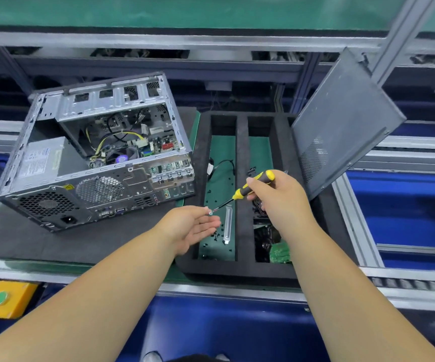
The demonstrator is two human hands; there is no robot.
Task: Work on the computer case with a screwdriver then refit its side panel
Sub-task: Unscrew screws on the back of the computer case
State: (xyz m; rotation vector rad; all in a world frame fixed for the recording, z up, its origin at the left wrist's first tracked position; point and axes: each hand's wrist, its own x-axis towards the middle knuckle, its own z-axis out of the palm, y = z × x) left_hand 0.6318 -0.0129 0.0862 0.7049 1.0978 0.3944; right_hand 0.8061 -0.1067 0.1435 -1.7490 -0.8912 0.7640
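The open computer case (54,178) lies on its side at the left, its inside and cables showing. Its grey side panel (341,124) leans upright against the frame at the right. My right hand (279,197) grips a yellow and black screwdriver (253,184), tip pointing down-left. My left hand (195,228) is palm up over the tray, its thumb and forefinger pinching a small screw (210,211) against the screwdriver tip.
A black foam tray (242,178) with green-floored compartments holds several loose black screws, a metal slot cover (228,223), a cable and circuit boards. A yellow box with a green button (4,299) sits at the bottom left. Aluminium rails run behind.
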